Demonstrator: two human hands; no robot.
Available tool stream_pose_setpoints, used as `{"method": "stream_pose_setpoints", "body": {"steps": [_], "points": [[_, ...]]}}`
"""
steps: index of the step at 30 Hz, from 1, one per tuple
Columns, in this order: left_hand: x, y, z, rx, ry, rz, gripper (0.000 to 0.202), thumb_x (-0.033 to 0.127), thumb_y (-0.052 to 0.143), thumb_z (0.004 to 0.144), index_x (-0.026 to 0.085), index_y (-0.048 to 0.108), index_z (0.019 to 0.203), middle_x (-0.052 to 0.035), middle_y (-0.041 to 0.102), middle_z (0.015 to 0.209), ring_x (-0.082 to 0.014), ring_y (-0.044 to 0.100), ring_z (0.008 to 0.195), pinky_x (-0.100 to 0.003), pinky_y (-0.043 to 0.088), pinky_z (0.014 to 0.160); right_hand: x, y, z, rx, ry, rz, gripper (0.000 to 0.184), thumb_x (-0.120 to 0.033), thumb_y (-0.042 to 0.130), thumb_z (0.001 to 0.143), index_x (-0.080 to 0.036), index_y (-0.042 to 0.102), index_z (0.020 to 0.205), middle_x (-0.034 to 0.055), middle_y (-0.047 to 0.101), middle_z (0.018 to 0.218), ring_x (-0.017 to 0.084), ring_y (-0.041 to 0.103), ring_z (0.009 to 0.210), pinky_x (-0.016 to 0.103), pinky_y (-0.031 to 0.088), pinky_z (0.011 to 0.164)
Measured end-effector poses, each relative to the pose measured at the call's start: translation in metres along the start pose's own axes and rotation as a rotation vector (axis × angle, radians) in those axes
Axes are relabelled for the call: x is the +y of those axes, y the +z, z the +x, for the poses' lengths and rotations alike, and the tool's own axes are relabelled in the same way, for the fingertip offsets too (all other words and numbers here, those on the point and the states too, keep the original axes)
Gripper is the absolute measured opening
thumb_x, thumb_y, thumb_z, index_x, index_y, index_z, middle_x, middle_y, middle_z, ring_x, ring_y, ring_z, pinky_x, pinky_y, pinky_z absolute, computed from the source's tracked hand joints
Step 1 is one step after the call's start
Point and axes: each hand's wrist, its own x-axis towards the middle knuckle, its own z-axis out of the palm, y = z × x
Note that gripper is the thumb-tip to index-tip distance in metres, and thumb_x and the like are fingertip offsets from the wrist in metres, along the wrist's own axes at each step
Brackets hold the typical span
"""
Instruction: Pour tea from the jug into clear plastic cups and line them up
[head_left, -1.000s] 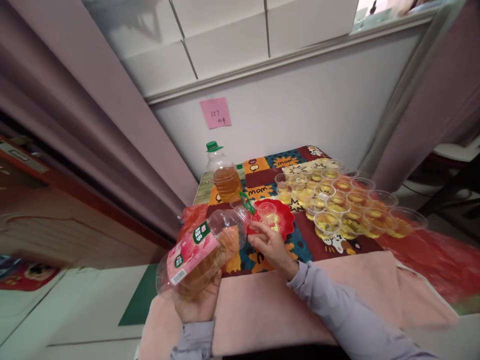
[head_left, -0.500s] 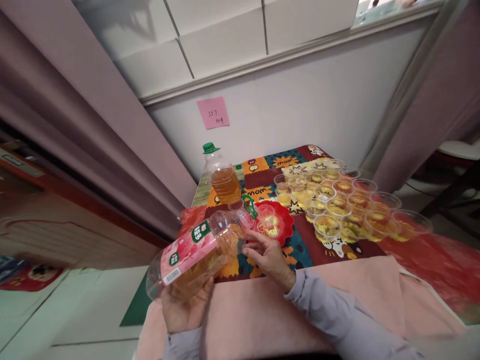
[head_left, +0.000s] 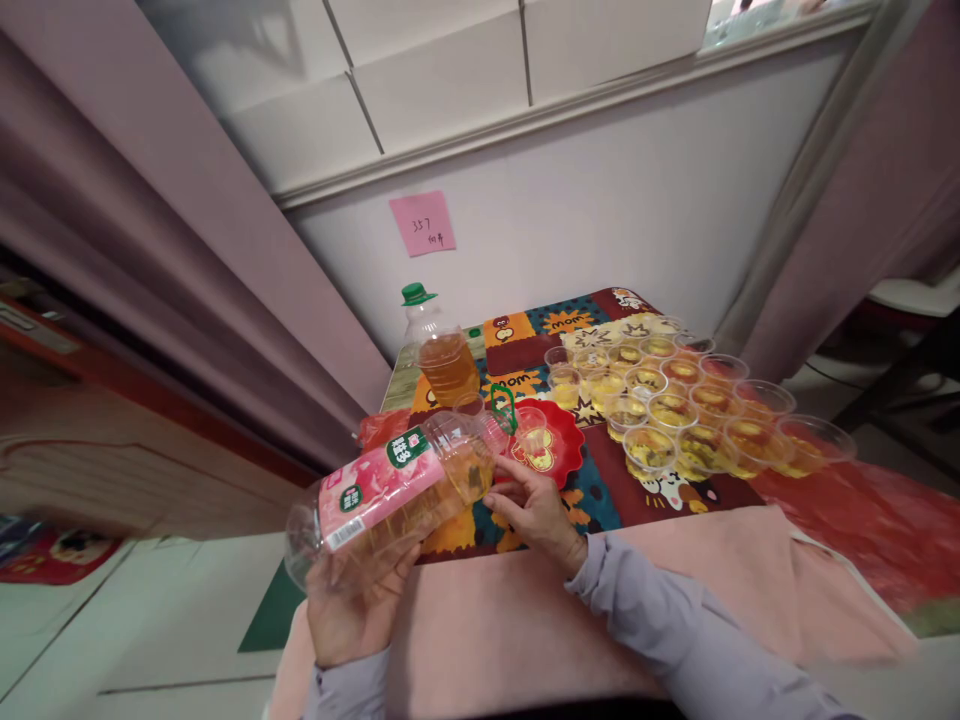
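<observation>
A large clear juice bottle [head_left: 382, 485] with a pink label lies tilted, its neck pointing right and slightly up. Amber juice inside reaches its shoulder. My left hand [head_left: 360, 600] cups the bottle from below near its base. The fingertips of my right hand [head_left: 536, 510] rest against the bottle's shoulder. Beyond that hand, a clear plastic cup [head_left: 534, 425] stands on a red scalloped plate [head_left: 571, 450]. A green loop [head_left: 504, 408] shows at the bottle's neck. Whether juice is flowing into the cup, I cannot tell.
Several clear cups [head_left: 679, 405] of yellow drink stand close together on the right of the patterned mat [head_left: 525, 355]. A second juice bottle [head_left: 446, 365], green-capped, is upright at the back left. Pink cloth [head_left: 510, 620] covers the near edge; red plastic sheeting [head_left: 840, 540] lies at right.
The bottle's base has risen slightly and shifted left, and more juice has run into its shoulder. My left hand moved with it. My right hand stays nearly in place.
</observation>
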Motion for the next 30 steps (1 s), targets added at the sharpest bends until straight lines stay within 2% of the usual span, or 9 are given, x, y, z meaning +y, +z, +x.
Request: {"method": "stream_pose_setpoints", "body": {"steps": [5, 10, 13, 16, 19, 22, 26, 30], "points": [[0.002, 0.004, 0.003, -0.043, -0.048, -0.021, 0.039, 0.037, 0.059, 0.099, 0.025, 0.079, 0.130, -0.0141, 0.081, 0.135, -0.0440, 0.076, 0.124, -0.066, 0.064, 0.099, 0.004, -0.002, 0.001, 0.016, 0.010, -0.017, 0.068, -0.048, 0.090, 0.083, -0.026, 0.075, 0.145, 0.0107, 0.081, 0.133, 0.027, 0.085, 0.094, 0.043, 0.073, 0.085], [0.002, 0.004, 0.004, -0.027, -0.071, -0.016, 0.045, 0.042, 0.058, 0.100, 0.023, 0.076, 0.136, -0.0171, 0.080, 0.136, -0.0454, 0.076, 0.123, -0.065, 0.064, 0.100, 0.007, -0.003, 0.002, 0.033, 0.015, -0.006, 0.069, -0.047, 0.091, 0.081, -0.025, 0.075, 0.145, 0.0120, 0.081, 0.135, 0.028, 0.085, 0.094, 0.044, 0.073, 0.086], [0.004, 0.004, 0.004, 0.053, -0.080, 0.011, 0.045, 0.046, 0.060, 0.099, 0.023, 0.077, 0.133, -0.0180, 0.080, 0.135, -0.0464, 0.078, 0.121, -0.066, 0.064, 0.099, 0.008, -0.003, 0.003, 0.030, 0.005, -0.013, 0.069, -0.047, 0.090, 0.083, -0.025, 0.074, 0.146, 0.0120, 0.081, 0.134, 0.027, 0.085, 0.094, 0.044, 0.073, 0.087], [0.003, 0.008, 0.002, 0.160, -0.085, 0.006, 0.044, 0.050, 0.061, 0.098, 0.027, 0.076, 0.132, -0.0153, 0.082, 0.133, -0.0465, 0.077, 0.122, -0.067, 0.065, 0.097, 0.009, -0.003, 0.003, 0.026, -0.007, -0.021, 0.070, -0.049, 0.089, 0.084, -0.023, 0.073, 0.147, 0.0135, 0.080, 0.138, 0.027, 0.085, 0.095, 0.042, 0.073, 0.086], [0.001, 0.017, 0.001, 0.207, -0.059, 0.051, 0.042, 0.052, 0.062, 0.097, 0.027, 0.078, 0.128, -0.0153, 0.083, 0.130, -0.0449, 0.078, 0.121, -0.061, 0.068, 0.094, 0.010, -0.003, 0.003, 0.022, -0.011, -0.022, 0.071, -0.049, 0.089, 0.086, -0.022, 0.072, 0.149, 0.0143, 0.078, 0.141, 0.026, 0.085, 0.095, 0.041, 0.073, 0.086], [0.000, 0.027, 0.001, 0.246, -0.055, 0.110, 0.041, 0.055, 0.064, 0.096, 0.024, 0.081, 0.116, -0.0151, 0.085, 0.122, -0.0420, 0.083, 0.109, -0.058, 0.070, 0.091, 0.010, -0.003, 0.003, 0.029, -0.009, -0.022, 0.073, -0.050, 0.089, 0.085, -0.022, 0.071, 0.150, 0.0139, 0.080, 0.137, 0.026, 0.085, 0.095, 0.042, 0.073, 0.085], [-0.001, 0.036, 0.003, 0.328, -0.044, 0.138, 0.040, 0.058, 0.066, 0.091, 0.024, 0.081, 0.105, -0.0130, 0.087, 0.110, -0.0407, 0.085, 0.095, -0.058, 0.071, 0.085, 0.010, -0.002, 0.003, 0.035, -0.014, -0.024, 0.072, -0.049, 0.089, 0.084, -0.023, 0.072, 0.149, 0.0135, 0.080, 0.136, 0.026, 0.085, 0.093, 0.041, 0.073, 0.083], [-0.001, 0.043, 0.004, 0.396, -0.040, 0.171, 0.039, 0.056, 0.062, 0.093, 0.027, 0.078, 0.114, -0.0113, 0.087, 0.115, -0.0414, 0.084, 0.102, -0.057, 0.071, 0.082, 0.011, -0.002, 0.004, 0.039, -0.017, -0.020, 0.071, -0.047, 0.089, 0.084, -0.022, 0.073, 0.148, 0.0137, 0.080, 0.136, 0.026, 0.085, 0.093, 0.040, 0.073, 0.083]]}}
